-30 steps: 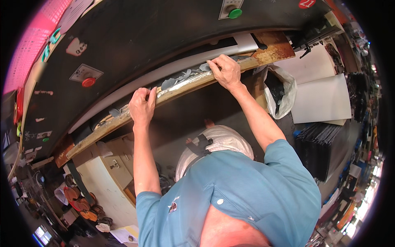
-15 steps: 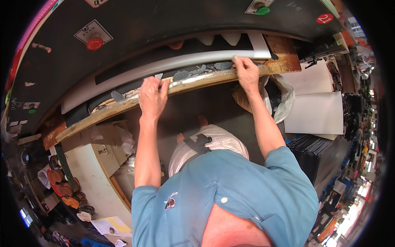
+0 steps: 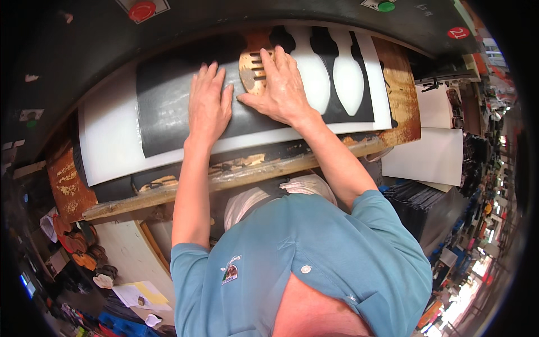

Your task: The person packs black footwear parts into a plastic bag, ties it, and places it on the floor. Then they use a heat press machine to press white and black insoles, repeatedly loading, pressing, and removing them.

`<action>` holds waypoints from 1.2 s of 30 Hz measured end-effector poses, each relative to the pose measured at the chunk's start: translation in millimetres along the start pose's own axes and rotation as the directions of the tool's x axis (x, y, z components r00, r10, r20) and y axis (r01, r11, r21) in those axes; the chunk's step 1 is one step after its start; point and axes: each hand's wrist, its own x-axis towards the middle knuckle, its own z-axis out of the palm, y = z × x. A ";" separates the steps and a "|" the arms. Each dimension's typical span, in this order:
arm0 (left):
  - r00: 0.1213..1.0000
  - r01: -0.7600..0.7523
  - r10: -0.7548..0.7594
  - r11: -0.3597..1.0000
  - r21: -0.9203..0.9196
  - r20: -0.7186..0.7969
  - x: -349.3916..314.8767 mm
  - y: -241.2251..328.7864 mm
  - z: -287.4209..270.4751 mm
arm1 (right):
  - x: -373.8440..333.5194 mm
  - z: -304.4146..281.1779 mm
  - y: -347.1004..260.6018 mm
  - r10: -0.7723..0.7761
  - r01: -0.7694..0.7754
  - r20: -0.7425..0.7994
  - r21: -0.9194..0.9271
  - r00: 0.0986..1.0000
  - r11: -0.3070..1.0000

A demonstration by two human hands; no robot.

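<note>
A black sheet lies on a white board. My left hand rests palm down on the sheet, fingers stretched and slightly apart. To its right, my right hand reaches over a tan, slotted, sole-shaped cutting die, its thumb by the lower left edge and its fingers across the slots. The hand hides part of the die. Right of it, two sole-shaped openings in the sheet, a wider one and a narrower one, show white.
A dark machine beam with a red button and a green button spans the far side. A worn wooden rail edges the bed near me. White sheets and stacked black sheets stand at right, a pale cabinet at left.
The white board and black sheet have come toward me, showing the openings and the die. My hands have moved from the board's near edge onto the sheet and die. My body is closer.
</note>
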 end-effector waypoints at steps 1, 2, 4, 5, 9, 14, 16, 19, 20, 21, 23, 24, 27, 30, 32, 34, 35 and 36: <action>0.999 0.009 -0.011 0.999 0.051 0.037 2.2 -3.1 8.0 | 5.1 3.1 1.1 0.003 -0.003 -0.031 -0.015 1.000 1.000; 0.988 0.045 -0.061 0.993 0.110 0.141 5.2 -7.2 13.8 | 7.5 5.4 2.8 0.010 -0.011 -0.047 -0.029 0.999 1.000; 0.995 0.031 -0.036 0.998 0.062 0.092 2.3 -9.5 19.3 | 6.4 2.1 10.9 0.058 -0.058 -0.010 0.021 0.998 0.998; 0.996 0.033 -0.035 0.999 0.030 0.076 1.0 -9.8 20.5 | 6.9 -2.6 16.9 0.062 -0.062 0.014 0.084 0.998 0.994; 0.994 0.048 -0.050 0.999 0.024 0.099 -0.2 -7.2 20.5 | 8.6 -42.6 43.0 0.129 -0.182 0.132 0.564 0.983 0.806; 0.985 0.070 -0.071 0.997 0.017 0.157 9.0 2.3 18.2 | 4.8 -72.6 51.1 0.221 -0.269 0.198 0.889 0.955 0.371; 0.967 0.126 -0.120 0.992 -0.013 0.224 11.0 15.3 15.5 | 1.1 -67.4 45.7 0.274 -0.253 0.177 0.928 0.945 0.274; 0.944 0.245 -0.098 0.847 -0.471 0.315 7.5 58.4 19.6 | 1.1 -53.4 40.5 0.324 -0.277 0.216 0.949 0.921 0.153; 0.925 0.315 -0.113 0.761 -0.567 0.363 9.7 66.6 24.6 | 1.0 -49.9 39.7 0.307 -0.264 0.199 0.947 0.931 0.186; 0.926 0.333 -0.095 0.661 -0.672 0.365 10.4 72.4 29.7 | 2.0 -47.0 40.3 0.291 -0.247 0.181 0.946 0.940 0.210; 0.874 0.482 -0.226 0.512 -0.711 0.430 6.9 75.1 37.9 | 1.7 -46.2 43.8 0.282 -0.250 0.188 0.946 0.941 0.205; 0.842 0.539 -0.259 0.407 -0.738 0.472 3.5 72.3 40.9 | 2.3 -46.6 46.9 0.286 -0.254 0.193 0.947 0.938 0.194; 0.735 0.620 -0.554 0.315 -0.719 0.391 -8.0 53.6 43.3 | 1.7 -47.8 54.7 0.290 -0.262 0.219 0.957 0.932 0.121; 0.607 0.627 -0.717 0.169 -0.761 0.341 -21.4 20.7 20.4 | -0.3 -49.6 59.3 0.303 -0.250 0.217 0.966 0.928 0.072; 0.634 0.499 -0.720 0.100 -0.861 0.284 -38.7 10.4 -5.6 | -1.2 -53.3 61.3 0.311 -0.250 0.210 0.964 0.927 0.094; 0.584 0.669 -0.702 0.131 -0.732 0.408 -54.0 -4.1 -39.9 | -3.6 -59.7 63.0 0.306 -0.269 0.222 0.955 0.926 0.122; 0.493 0.769 -0.740 0.125 -0.626 0.457 -59.2 -7.7 -50.8 | -6.4 -64.3 63.8 0.293 -0.277 0.228 0.951 0.929 0.137; 0.558 0.719 -0.706 0.148 -0.679 0.436 -65.0 -6.1 -56.9 | -9.3 -68.0 64.3 0.272 -0.251 0.183 0.938 0.945 0.240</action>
